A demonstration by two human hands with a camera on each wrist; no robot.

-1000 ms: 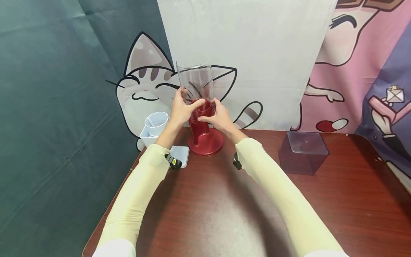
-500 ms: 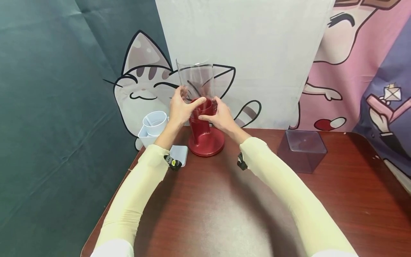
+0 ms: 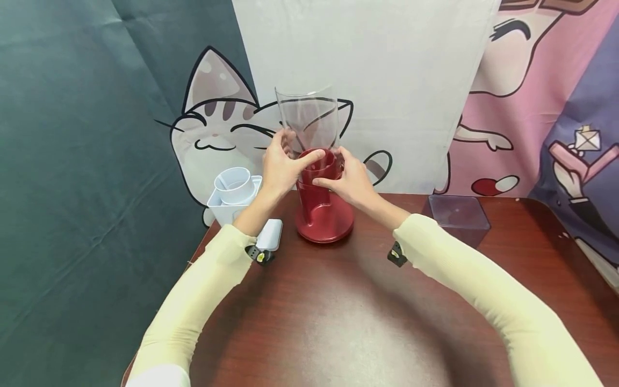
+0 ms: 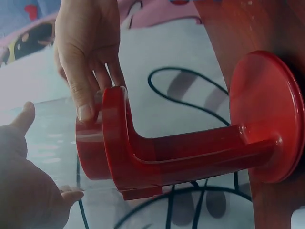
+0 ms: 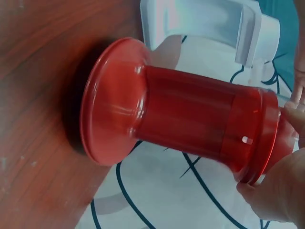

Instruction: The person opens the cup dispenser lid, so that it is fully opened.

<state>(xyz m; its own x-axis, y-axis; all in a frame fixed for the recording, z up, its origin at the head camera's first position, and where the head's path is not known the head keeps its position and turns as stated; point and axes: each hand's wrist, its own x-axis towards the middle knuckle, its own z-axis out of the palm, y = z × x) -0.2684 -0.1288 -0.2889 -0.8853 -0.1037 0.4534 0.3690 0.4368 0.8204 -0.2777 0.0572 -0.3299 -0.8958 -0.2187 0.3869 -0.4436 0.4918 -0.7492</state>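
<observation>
A tall clear cylinder (image 3: 309,121) stands upright on a red stand (image 3: 321,224) with a round base, near the table's back edge. Its lower end surrounds a red cup-like part (image 4: 90,152) at the stand's collar (image 5: 262,138). From the left, my left hand (image 3: 282,165) holds the cylinder, thumb across the front, fingers round its side. My right hand (image 3: 354,178) grips the cylinder's lower end from the right, its thumb at the red collar. In the left wrist view, the right hand's thumb (image 4: 81,95) presses by the red cup. The far fingertips are partly hidden.
Left of the stand, a white plastic piece (image 3: 224,212) with a round cup on top stands at the table's left edge. A small white plate-like part lies beside it. A purple see-through box (image 3: 456,212) stands at the back right. A printed cloth (image 3: 367,59) hangs behind.
The red stand and clear cylinder have shifted right and slightly toward the front, with both hands still holding on. The right forearm has swung outward to the right.
</observation>
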